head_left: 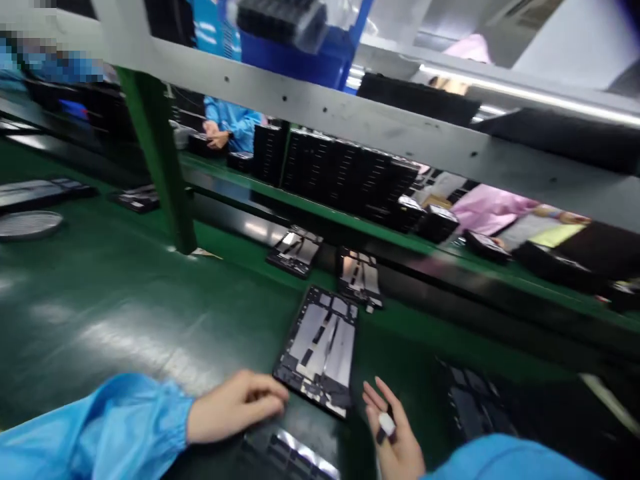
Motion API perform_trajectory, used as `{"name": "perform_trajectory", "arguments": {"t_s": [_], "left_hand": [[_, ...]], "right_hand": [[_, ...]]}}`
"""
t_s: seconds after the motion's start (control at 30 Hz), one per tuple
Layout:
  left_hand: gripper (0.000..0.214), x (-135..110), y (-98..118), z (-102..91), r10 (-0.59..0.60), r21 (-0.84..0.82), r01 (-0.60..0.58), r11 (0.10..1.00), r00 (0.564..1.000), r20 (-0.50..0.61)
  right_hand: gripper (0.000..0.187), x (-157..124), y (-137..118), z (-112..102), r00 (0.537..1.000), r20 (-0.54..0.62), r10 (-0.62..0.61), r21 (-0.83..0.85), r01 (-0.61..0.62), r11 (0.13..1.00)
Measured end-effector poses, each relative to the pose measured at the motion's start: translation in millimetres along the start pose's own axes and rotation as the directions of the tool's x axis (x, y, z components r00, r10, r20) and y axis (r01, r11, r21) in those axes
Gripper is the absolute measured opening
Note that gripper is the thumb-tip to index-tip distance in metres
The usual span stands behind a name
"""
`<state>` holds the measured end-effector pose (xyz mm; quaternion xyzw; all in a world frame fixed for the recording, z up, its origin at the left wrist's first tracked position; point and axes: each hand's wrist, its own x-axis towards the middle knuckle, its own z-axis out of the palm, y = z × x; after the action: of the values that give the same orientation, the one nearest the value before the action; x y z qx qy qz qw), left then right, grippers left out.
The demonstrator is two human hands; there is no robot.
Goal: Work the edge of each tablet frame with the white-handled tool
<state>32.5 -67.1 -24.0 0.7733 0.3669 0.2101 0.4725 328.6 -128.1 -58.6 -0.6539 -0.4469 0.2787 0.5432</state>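
Note:
An opened tablet [320, 353] lies on the green mat, its grey battery cells and black inner parts facing up. My left hand [240, 403] is beside its near left corner, fingers loosely stretched out with nothing visible in them; whether they touch the tablet I cannot tell. To the right of the tablet is my right hand [397, 440], palm turned up. It holds a small white and black piece [386, 425] against the palm, its index and other fingers extended. Another tablet-like device [295, 460] is partly visible at the bottom edge, below my left hand.
Two more opened tablets lie behind, one left [296, 251] and one right [361, 277], by a dark conveyor strip [240, 223]. A green post [160, 160] and grey beam [380, 127] cross the view. Black devices [340, 173] stand stacked opposite, near co-workers. A dark device [480, 403] lies right.

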Motion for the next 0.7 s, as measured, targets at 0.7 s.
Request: {"name": "perform_trajectory", "arguments": {"t_s": [0.7], "left_hand": [[0.046, 10, -7, -5.4, 0.222, 0.511, -0.167, 0.843, 0.974, -0.048]], "right_hand": [[0.049, -26, -31, -21, 0.99, 0.142, -0.017, -0.181, 0.043, 0.983]]}}
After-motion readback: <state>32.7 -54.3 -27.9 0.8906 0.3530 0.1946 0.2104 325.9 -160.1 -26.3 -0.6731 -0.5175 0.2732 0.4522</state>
